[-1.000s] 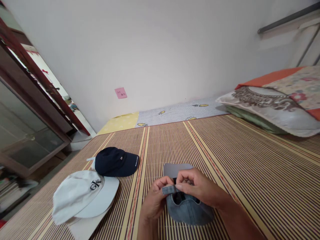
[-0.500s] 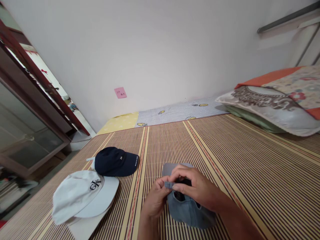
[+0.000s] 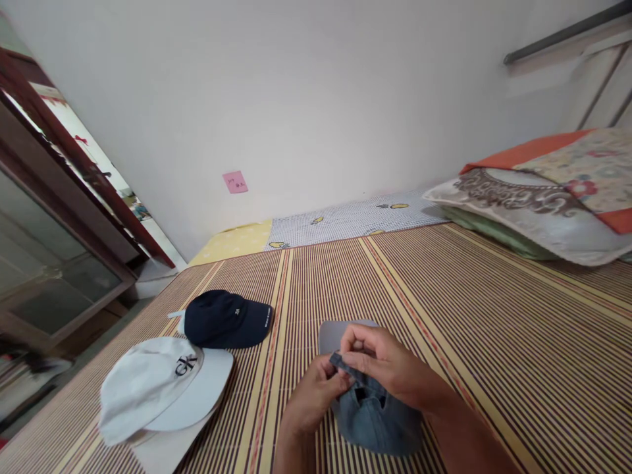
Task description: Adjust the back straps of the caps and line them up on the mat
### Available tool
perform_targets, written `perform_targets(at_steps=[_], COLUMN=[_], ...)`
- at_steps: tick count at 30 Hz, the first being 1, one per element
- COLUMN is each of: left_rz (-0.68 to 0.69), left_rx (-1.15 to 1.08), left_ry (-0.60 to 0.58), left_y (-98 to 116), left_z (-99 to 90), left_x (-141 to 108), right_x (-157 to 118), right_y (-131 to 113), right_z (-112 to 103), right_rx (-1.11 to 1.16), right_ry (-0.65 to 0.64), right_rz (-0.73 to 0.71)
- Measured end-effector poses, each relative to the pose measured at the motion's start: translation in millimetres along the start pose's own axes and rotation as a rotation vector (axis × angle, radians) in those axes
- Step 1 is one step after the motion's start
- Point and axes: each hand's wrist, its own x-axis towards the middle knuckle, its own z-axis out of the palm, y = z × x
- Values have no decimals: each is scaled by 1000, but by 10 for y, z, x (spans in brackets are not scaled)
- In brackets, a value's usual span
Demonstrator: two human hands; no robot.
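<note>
A blue-grey baseball cap (image 3: 380, 421) lies on the striped mat (image 3: 316, 289) before me, its back toward me and its grey brim pointing away. My right hand (image 3: 388, 365) pinches the cap's back strap (image 3: 358, 370) from above. On the strap's left side, my left hand (image 3: 316, 392) is closed with thumb and fingers at its lower edge. The strap's fastening is partly hidden by my fingers. To the left lie a dark navy cap (image 3: 222, 319) and a white cap (image 3: 143, 388) with black letters, its brim facing right.
Pillows (image 3: 533, 204) are stacked at the far right of the mat. Patterned bedding (image 3: 340, 217) runs along the white wall, which bears a pink note (image 3: 235, 182). A glass-fronted cabinet (image 3: 54, 283) stands at the left, beyond the bed's edge.
The strap has tilted and now slants down to the right between my hands. My left fingers have shifted under it. More of the cap's back opening is covered. The other caps stay put.
</note>
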Motion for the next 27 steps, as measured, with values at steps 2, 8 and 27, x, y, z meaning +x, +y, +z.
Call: perform_targets(at_steps=[2,8,27], left_rz=[-35,-51,81], left_rx=[9,3,-254], left_ry=[4,-23,21], left_y=[5,25,-17], left_z=[-39,-83,111], left_x=[-29,-44,67], right_x=[9,-34,-109], right_y=[33,76,-37], right_z=[-27,-144,-206], right_rx=[17,3,-182], right_ry=[38,95,125], right_rz=[-12,-30,16])
